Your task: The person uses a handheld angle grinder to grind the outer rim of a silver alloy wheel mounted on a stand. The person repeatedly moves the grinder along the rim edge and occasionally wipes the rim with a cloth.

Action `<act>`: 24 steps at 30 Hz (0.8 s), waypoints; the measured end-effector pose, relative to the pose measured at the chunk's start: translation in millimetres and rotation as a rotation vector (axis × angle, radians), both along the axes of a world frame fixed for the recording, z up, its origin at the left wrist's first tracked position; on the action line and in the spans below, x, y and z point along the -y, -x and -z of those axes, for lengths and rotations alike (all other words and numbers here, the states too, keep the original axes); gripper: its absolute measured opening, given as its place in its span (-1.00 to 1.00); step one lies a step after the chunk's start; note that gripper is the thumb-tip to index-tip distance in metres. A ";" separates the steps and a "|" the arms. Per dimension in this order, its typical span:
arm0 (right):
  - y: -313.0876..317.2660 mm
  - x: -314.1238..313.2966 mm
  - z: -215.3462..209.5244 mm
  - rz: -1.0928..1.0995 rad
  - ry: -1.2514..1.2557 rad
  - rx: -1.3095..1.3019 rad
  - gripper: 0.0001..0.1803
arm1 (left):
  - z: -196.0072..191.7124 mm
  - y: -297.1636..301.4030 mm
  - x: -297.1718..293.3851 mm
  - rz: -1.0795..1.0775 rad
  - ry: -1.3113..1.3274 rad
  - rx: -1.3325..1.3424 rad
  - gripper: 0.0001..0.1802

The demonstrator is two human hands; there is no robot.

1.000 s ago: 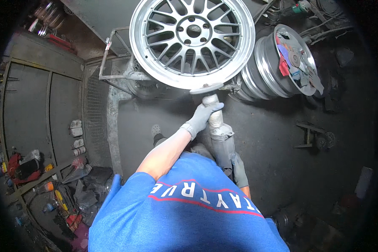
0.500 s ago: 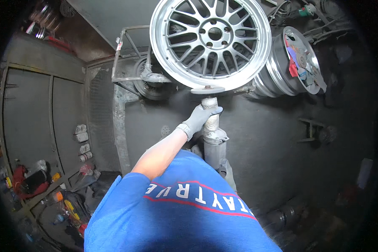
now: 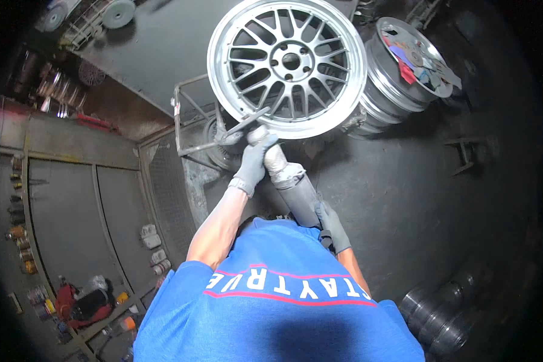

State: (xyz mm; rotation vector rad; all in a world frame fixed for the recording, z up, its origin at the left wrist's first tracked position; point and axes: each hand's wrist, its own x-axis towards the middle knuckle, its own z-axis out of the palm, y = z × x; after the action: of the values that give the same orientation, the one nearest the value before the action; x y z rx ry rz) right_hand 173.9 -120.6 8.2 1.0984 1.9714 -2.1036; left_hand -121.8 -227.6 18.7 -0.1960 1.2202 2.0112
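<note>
Far left, cans and bottles (image 3: 19,241) line the shelves of a grey cabinet, and a red bag (image 3: 81,301) lies on the floor below. Moving right, a metal frame stand (image 3: 190,117) carries a silver multi-spoke alloy wheel (image 3: 286,63), its face turned up toward the camera. The gloved left hand (image 3: 253,163) is clenched around the front of an angle grinder (image 3: 289,181), whose disc touches the wheel's lower-left rim. The grinder's long axis runs from that rim down and to the right, back toward the body, where the gloved right hand (image 3: 330,226) grasps its rear. The left hand is the nearer to the wheel. Right of the wheel, more rims (image 3: 398,78) are stacked together.
</note>
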 end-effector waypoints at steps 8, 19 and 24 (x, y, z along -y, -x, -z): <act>-7.0 -49.8 9.1 -0.220 -0.172 0.063 -0.26 | 6.6 -35.2 34.1 -0.178 -0.204 0.161 -0.82; 198.6 -321.9 -36.9 0.019 -0.779 -0.304 -0.57 | -8.5 -106.1 15.4 -0.487 -0.114 0.090 -0.79; 346.6 -420.5 -94.9 0.208 -1.256 -0.498 -0.23 | -14.6 -140.5 15.0 -0.607 -0.049 0.076 -0.77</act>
State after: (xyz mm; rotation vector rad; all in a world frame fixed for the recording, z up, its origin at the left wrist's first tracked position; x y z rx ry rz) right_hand -172.7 299.9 103.1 0.8484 3.7220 -1.0455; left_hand 18.7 -242.6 33.3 -0.6792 1.1496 2.5134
